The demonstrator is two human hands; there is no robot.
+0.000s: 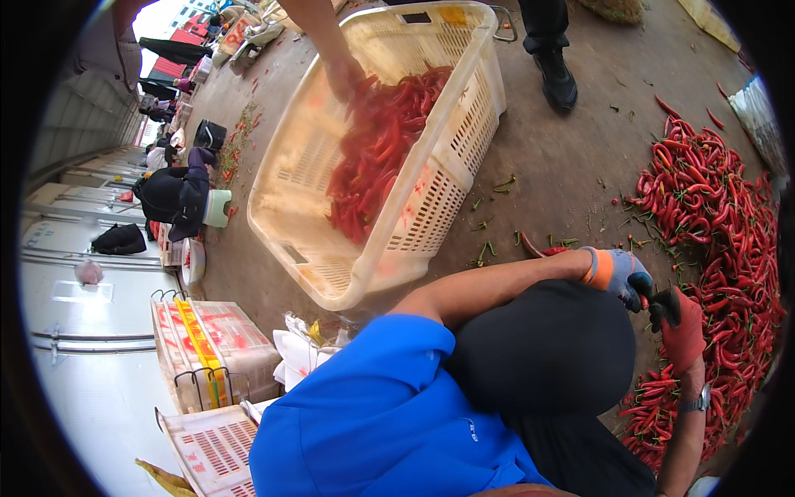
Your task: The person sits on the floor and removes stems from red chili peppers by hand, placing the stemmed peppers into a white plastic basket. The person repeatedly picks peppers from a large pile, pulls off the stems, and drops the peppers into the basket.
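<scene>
My left hand (621,279), in a grey-blue glove with dark fingertips and an orange cuff, is closed on a small red chili pepper (644,302), whose tip shows at its fingers. Close against it on the right is my right hand (678,329), in a red glove with dark fingertips and a metal watch at the wrist; its fingers are bent, and whether they grip anything is unclear. Both hands are past my dark-trousered knee, beside a large heap of red chilies (714,211) on the ground. One loose chili (553,251) lies by my left wrist.
A large cream plastic crate (459,143), partly filled with chilies, stands ahead; another person's hand (345,77) reaches into it. That side also has a shoe (556,81). Lidded crates (248,348) stand at lower left, and green stems (484,251) litter the ground. A person (174,196) sits farther off.
</scene>
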